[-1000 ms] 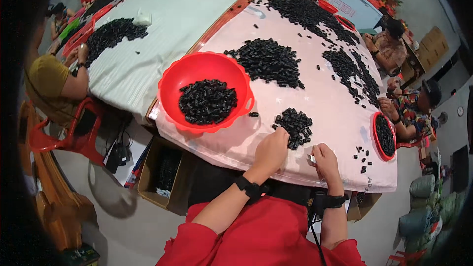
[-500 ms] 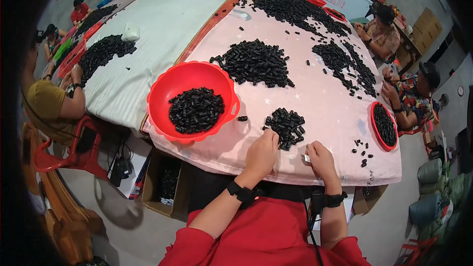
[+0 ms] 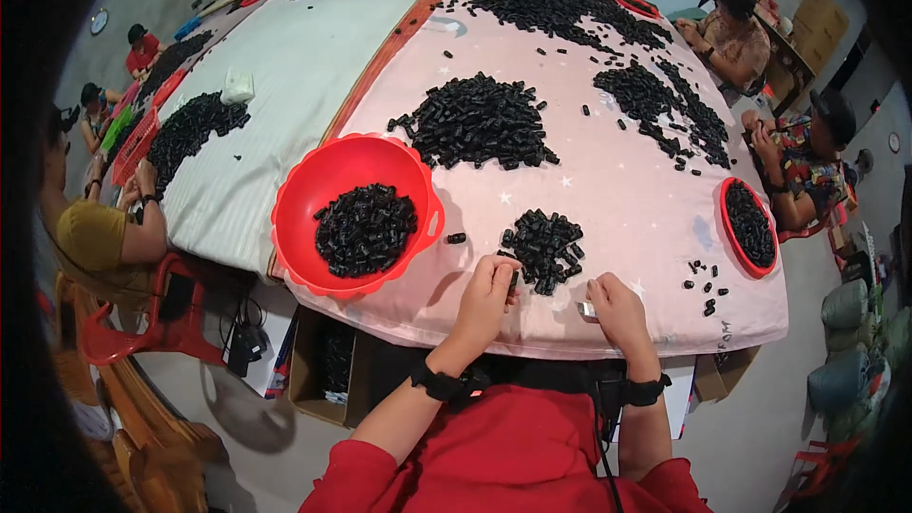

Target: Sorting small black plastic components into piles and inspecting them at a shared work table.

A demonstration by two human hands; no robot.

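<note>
My left hand is closed, with a small black cylindrical piece showing at its fingertips. It is just at the near left edge of a small pile of black pieces on the pink cloth. To the right of that pile, my right hand is closed around a small flat silvery tool, most of it hidden by the fingers. A red scalloped bowl stands left of my hands, with many black pieces in it. One loose piece lies beside the bowl's handle.
A larger black heap lies beyond the bowl. On the right are a red oval basket of pieces and several loose ones. Other people sit around the table, one in a yellow top at left. An open cardboard box stands below the edge.
My left hand has drawn back a little from the small pile, and a black piece now shows in its fingers. The right hand stays almost in place. The whole view has shifted slightly.
</note>
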